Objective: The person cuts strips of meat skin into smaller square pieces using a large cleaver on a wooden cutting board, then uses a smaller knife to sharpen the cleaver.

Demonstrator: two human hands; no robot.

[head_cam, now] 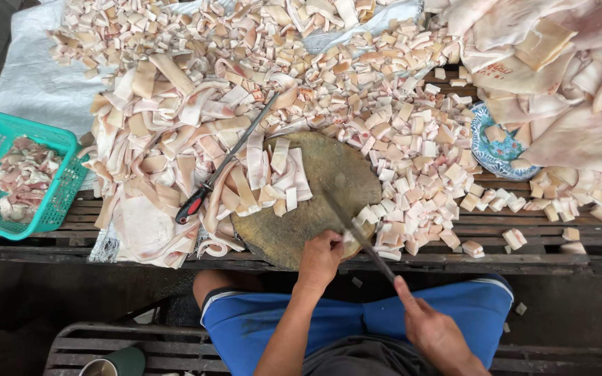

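A knife (357,233) is gripped by the right hand (432,327), fingers curled shut, blade angled toward eleven o'clock; the left hand (320,257) pinches a cut piece (348,239), steadying it on the chopping block (315,202).

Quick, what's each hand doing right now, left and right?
Left hand: curled at the near edge of the round chopping block, fingers on a pale meat piece.
Right hand: closed on the knife handle.

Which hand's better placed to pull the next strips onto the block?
Left, probably. The left hand rests free at the edge of the round chopping block, nearer the strips lying on it. The right hand is shut on the knife.
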